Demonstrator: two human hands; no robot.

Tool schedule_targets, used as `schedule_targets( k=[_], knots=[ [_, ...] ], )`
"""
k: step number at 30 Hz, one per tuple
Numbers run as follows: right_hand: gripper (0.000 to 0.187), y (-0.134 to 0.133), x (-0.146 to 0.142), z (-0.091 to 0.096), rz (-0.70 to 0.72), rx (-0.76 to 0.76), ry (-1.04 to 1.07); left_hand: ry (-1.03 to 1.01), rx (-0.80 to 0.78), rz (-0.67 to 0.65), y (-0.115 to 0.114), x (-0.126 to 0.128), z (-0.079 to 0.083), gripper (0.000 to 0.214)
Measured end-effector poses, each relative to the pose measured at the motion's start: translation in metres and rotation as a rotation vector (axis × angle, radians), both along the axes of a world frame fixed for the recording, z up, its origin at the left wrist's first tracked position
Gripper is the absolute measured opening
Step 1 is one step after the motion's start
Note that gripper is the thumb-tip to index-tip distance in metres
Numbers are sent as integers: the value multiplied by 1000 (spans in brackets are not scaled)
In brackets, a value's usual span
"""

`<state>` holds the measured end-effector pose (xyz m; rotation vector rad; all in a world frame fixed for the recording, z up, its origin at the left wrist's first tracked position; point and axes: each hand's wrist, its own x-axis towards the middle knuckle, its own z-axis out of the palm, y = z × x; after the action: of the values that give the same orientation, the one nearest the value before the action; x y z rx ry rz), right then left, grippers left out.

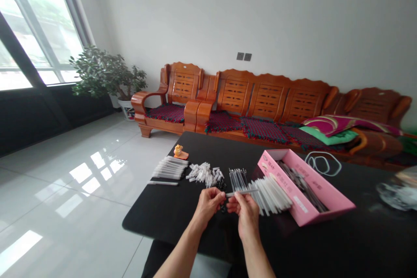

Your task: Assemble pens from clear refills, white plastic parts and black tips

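Between the thumb and fingers of my right hand point(243, 209) is a slim pale tube point(243, 193), like a pen barrel, lying nearly level. My left hand point(210, 202) is closed in a pinch at the tube's left end; what sits in its fingertips is too small to make out. Beyond my hands lie a heap of short white cap-like pieces point(204, 173) and small black pieces point(222, 184). A row of thin dark-tipped rods point(238, 178) is behind my right hand. Many pale tubes point(272, 195) lie to its right, beside the pink box point(321, 186).
Dark grey sticks point(301, 182) fill part of the pink box. On the black table point(156, 215) are a row of whitish sticks point(171, 167), a small orange figurine point(178, 151), white loops point(321, 164) and a clear plastic bag point(395, 195). A wooden sofa point(236, 95) stands behind.
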<state>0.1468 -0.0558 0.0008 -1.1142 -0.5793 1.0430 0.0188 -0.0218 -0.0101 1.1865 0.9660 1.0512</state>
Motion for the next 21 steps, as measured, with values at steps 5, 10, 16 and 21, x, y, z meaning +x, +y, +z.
schedule_targets(
  k=[5,10,16,21],
  knots=[
    [37,1,0,2,-14,0,1,-60,19,19,1,-1,1,40],
    [37,-1,-2,3,1,-4,-12,22,-3,-2,1,-1,2,50],
    [36,0,0,1,-4,-8,-27,-51,16,13,2,-1,-1,41],
    [35,1,1,2,-4,-4,-33,-11,14,18,1,-2,4,48]
  ],
)
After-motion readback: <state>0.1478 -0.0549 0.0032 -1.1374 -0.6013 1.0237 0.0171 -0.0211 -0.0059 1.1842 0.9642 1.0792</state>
